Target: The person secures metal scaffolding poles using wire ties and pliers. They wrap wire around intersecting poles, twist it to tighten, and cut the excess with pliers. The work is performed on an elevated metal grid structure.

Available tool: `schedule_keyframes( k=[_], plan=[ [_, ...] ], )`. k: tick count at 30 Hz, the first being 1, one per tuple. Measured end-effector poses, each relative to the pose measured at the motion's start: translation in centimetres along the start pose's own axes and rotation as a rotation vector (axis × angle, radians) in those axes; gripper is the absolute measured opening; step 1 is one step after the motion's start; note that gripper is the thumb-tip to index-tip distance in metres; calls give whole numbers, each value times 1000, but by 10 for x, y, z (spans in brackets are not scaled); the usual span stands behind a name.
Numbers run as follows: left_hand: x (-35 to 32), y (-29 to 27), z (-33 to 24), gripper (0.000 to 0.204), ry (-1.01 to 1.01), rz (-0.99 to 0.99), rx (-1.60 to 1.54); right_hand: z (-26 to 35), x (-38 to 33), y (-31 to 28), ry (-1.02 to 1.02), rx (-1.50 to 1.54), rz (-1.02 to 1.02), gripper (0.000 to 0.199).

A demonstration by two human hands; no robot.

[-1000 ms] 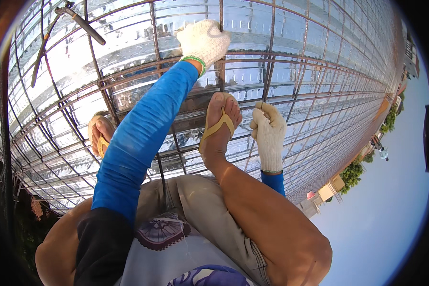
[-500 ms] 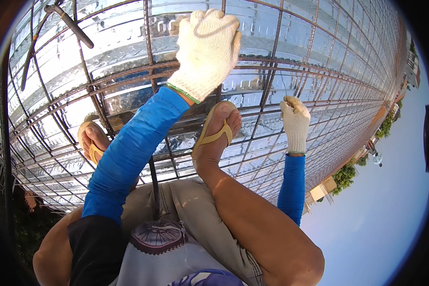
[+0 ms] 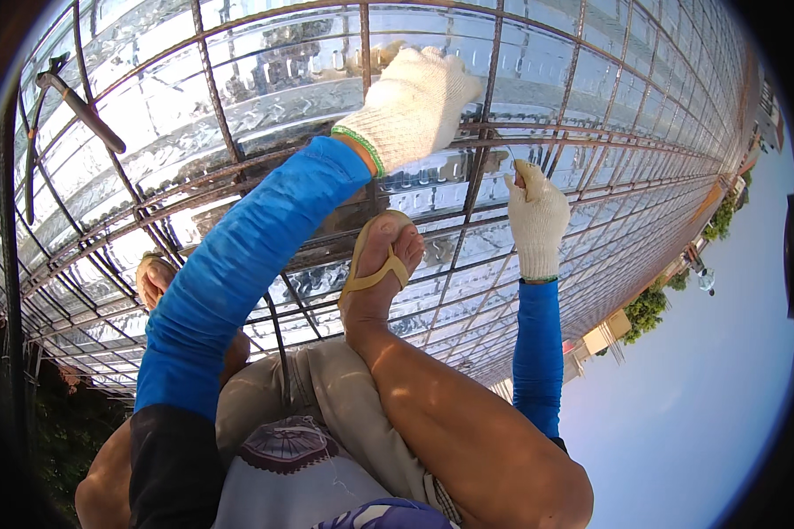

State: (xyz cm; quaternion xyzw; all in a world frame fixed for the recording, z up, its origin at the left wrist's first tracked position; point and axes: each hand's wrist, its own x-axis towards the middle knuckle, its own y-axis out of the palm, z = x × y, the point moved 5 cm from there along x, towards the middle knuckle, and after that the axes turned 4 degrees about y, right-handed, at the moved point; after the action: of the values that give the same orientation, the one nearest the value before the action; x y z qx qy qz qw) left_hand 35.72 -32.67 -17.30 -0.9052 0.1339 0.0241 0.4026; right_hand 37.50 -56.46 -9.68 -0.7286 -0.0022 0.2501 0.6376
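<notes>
My left hand [image 3: 423, 110], in a white knit glove, is closed over the bars of a rebar mesh [image 3: 485, 88], close to where a doubled bar crosses an upright one. Its fingers curl away from view, so whatever they hold is hidden. To the right and slightly nearer, my right hand [image 3: 538, 216] wears a matching glove. Its thumb and forefinger pinch a thin wire [image 3: 509, 152] that runs up toward the doubled bar. Both forearms are in blue sleeves.
Shiny corrugated metal decking [image 3: 318, 97] lies beneath the mesh. My foot in a yellow flip-flop [image 3: 378, 273] rests on the bars between my arms. A dark-handled tool [image 3: 84, 110] hangs at the far left. Trees [image 3: 646, 310] and sky show beyond the right edge.
My left hand has shifted right along the mesh, toward the bar crossing. The right hand has risen slightly and turned, bringing it closer to the doubled bar. The view has shifted somewhat.
</notes>
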Motion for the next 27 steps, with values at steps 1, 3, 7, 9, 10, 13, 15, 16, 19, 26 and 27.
schedule_keyframes(
  k=[1, 3, 7, 9, 10, 13, 15, 16, 19, 26, 27],
  plan=[
    [-1, 1, 1, 36, -11, -51, -13, 5, 2, -3, -43, 9, -46, 22],
    [-3, 0, 3, 40, -32, -154, -40, 12, 9, -5, -128, 27, -141, 20],
    [5, 17, 14, 42, -109, -178, -225, -8, 7, 10, -33, 71, -108, 20],
    [8, 18, 21, 39, -123, -172, -290, -7, 3, 12, 11, 172, -93, 20],
    [8, 19, 24, 38, -130, -168, -320, -3, 1, 14, 33, 225, -86, 19],
    [11, 16, 25, 34, -213, -62, -478, 20, 4, 18, -36, 289, -125, 19],
    [8, 12, 20, 32, -177, -88, -379, 30, 11, 19, -60, 190, -104, 23],
    [8, 9, 19, 30, -158, -102, -327, 33, 14, 18, -41, 200, -101, 23],
    [5, 4, 15, 29, -131, -74, -212, 34, 13, 17, -6, 246, -127, 22],
    [9, 18, 20, 43, -162, -219, -244, 4, 6, 25, 186, 525, -52, 28],
    [14, 19, 18, 44, -167, -190, -244, 2, 6, 28, 304, 664, 62, 25]
  ],
)
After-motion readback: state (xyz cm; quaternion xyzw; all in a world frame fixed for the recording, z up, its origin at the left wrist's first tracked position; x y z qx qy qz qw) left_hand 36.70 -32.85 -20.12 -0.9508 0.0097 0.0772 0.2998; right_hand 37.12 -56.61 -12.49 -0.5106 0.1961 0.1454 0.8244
